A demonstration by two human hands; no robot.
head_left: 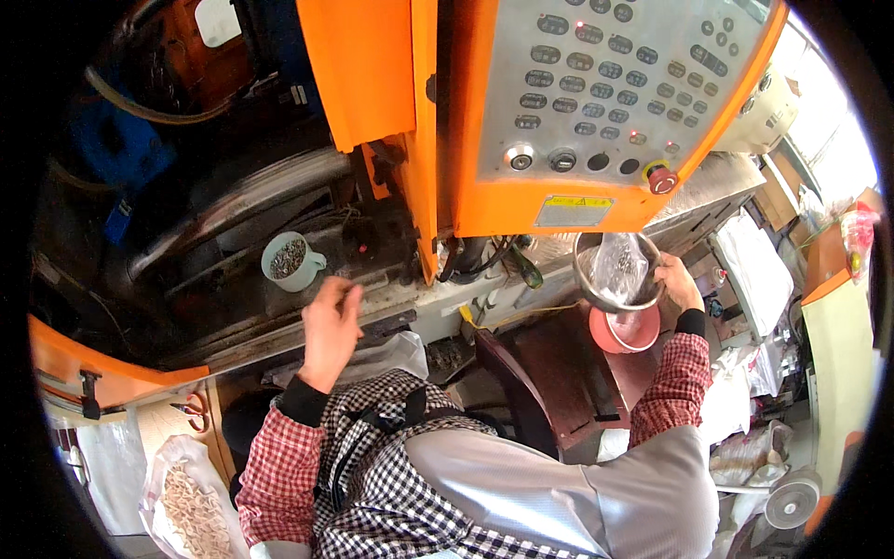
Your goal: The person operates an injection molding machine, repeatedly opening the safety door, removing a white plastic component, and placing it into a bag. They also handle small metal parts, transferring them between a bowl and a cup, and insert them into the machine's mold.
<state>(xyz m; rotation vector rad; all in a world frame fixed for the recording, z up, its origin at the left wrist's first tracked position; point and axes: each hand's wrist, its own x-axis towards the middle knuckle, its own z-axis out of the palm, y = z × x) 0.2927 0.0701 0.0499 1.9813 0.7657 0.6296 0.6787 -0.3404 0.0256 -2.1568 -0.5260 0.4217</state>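
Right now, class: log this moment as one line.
left hand: pinched, near cup | right hand: holds steel bowl | red dish below

Daylight is admitted from the upper right, where the view is washed out. The machine interior at left is left in deep shadow. Straight edges are bent and darkened toward the rim.

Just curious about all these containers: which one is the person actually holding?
The shiny metal bowl, gripped at its rim by the right hand above a red bowl. The pale green cup stands untouched on the machine.
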